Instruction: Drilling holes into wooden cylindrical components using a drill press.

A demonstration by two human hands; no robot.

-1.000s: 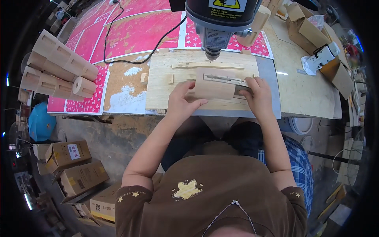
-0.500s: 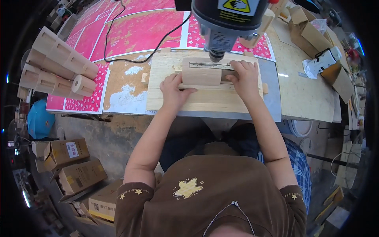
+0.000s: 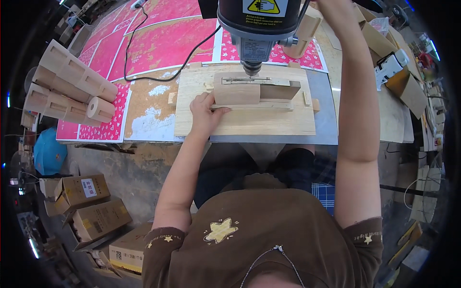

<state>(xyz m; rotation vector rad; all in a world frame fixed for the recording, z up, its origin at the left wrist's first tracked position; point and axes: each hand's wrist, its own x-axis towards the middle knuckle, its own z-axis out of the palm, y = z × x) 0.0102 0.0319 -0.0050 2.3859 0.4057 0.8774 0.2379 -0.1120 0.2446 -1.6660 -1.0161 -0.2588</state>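
A short, pale wooden cylinder (image 3: 236,91) lies on its side in a wooden jig (image 3: 269,124), below the chuck (image 3: 251,68) of a drill press (image 3: 259,24). My left hand (image 3: 205,110) grips the cylinder's left end, its thumb along the front edge. A slotted strip (image 3: 257,81) runs along the back of the cylinder, under the chuck. To the cylinder's right a grey-brown block (image 3: 278,91) sits in the jig. My right hand (image 3: 334,6) is raised at the upper edge, right of the drill press; its fingers are cut off from view.
Several slotted wooden cylinders (image 3: 67,77) are stacked at the left of the table, by a small one with a hole (image 3: 101,109). A black cable (image 3: 177,72) crosses the pink sheeting (image 3: 168,43). Another cylinder (image 3: 307,33) stands behind the drill press. Cardboard boxes (image 3: 101,218) sit on the floor.
My right hand has let go of the jig's right end and risen to the upper edge beside the drill press. My left hand stays at the cylinder's left end.
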